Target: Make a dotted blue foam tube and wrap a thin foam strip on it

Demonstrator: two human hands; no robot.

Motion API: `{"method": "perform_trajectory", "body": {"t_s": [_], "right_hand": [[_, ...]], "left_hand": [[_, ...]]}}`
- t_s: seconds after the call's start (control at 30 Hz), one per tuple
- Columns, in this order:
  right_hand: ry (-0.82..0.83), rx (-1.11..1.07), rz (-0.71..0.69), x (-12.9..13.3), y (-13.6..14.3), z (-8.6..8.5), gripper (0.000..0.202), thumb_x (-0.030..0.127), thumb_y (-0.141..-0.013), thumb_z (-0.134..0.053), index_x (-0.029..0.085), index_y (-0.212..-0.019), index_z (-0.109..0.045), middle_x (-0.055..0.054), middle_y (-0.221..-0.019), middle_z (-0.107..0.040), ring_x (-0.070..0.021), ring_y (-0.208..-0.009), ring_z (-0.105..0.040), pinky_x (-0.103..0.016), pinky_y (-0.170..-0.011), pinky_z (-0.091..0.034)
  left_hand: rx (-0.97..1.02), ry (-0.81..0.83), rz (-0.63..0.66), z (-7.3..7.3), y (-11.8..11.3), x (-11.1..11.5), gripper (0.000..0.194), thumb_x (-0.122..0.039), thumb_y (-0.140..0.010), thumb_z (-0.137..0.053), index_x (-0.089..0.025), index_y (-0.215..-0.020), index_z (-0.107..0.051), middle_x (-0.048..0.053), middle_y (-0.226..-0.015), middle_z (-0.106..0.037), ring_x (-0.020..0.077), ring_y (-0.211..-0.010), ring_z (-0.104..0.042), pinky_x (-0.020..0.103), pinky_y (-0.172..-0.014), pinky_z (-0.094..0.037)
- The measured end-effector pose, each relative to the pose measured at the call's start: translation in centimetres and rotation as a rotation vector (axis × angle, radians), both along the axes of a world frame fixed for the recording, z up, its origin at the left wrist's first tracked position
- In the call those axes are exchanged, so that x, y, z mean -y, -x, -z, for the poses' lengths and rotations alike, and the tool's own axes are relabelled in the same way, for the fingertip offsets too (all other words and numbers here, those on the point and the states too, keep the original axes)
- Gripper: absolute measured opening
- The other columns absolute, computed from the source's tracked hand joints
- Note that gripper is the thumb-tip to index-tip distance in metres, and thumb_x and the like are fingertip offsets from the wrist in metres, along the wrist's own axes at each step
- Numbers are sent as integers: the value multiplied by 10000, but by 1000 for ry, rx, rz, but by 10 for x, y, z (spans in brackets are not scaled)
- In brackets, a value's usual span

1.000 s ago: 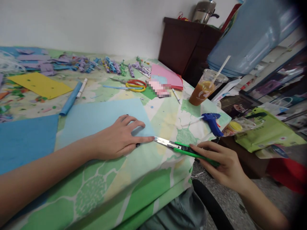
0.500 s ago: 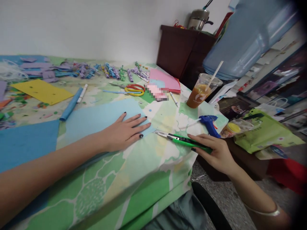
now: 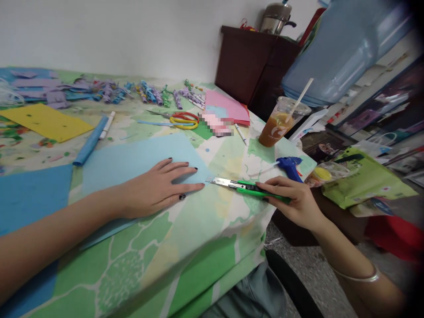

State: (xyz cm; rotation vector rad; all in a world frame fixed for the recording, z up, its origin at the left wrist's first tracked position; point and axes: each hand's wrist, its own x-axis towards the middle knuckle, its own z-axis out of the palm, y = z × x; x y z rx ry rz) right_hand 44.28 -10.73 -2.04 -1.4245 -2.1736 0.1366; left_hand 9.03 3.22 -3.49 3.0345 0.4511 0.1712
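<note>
Under my left hand [image 3: 159,185] lies a sheet of light blue paper [image 3: 142,150]; the palm presses it flat with the fingers spread. A green utility knife [image 3: 247,187] is in my right hand [image 3: 291,198], gripped along its handle. Its bare blade points left and its tip meets the paper's right corner, close to my left fingertips. Whether the tip has gone into the paper I cannot tell. Darker blue paper [image 3: 33,194] lies to the left, beside a blue paper roll [image 3: 90,141] and a white marker [image 3: 107,125].
Scissors [image 3: 183,120] with red and yellow handles lie behind the sheet. On the right stand a cup of orange drink [image 3: 278,126] and a blue glue gun [image 3: 289,167]. Yellow paper [image 3: 46,121], curled paper pieces [image 3: 152,93] and pink paper [image 3: 225,107] line the back.
My left hand has slid a little left on the paper, away from the corner. The knife tip has shifted slightly left and stays at that corner. The view has turned slightly.
</note>
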Motion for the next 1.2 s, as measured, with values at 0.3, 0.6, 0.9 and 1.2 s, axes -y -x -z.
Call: {"method": "perform_trajectory", "body": {"t_s": [0.3, 0.6, 0.9, 1.2], "right_hand": [[-19, 4, 11, -4, -5, -3, 331, 204, -856, -575, 234, -1168, -679, -97, -994, -676, -200, -854, -649, -318, -720, -526], [3, -7, -10, -5, -6, -2, 334, 202, -852, -577, 242, -1167, -681, -91, -990, -676, -197, -850, -649, -315, -716, -523], [16, -4, -10, -5, -5, -4, 328, 192, -849, -585, 230, -1159, -684, -94, -992, -674, -198, -853, -650, -317, -723, -519], [-2, -10, -14, -6, -5, -2, 340, 180, -841, -594, 223, -1167, -679, -94, -996, -673, -200, -854, -649, -314, -723, -516]], "left_hand": [[8, -7, -9, -1, -1, 1, 478, -301, -963, -382, -456, -1413, -345, 13, -1489, -381, 296, -1349, -351, 546, -1115, -197], [-5, 7, -23, -1, -2, 2, 488, -301, -956, -378, -457, -1417, -336, 18, -1478, -387, 300, -1347, -345, 553, -1108, -199], [-44, -11, -26, -1, -2, 2, 491, -297, -966, -347, -461, -1427, -304, 31, -1487, -357, 302, -1366, -302, 576, -1096, -196], [-23, -53, -16, -2, -5, 3, 512, -282, -941, -356, -432, -1430, -325, 69, -1432, -396, 320, -1274, -383, 559, -1051, -238]]}}
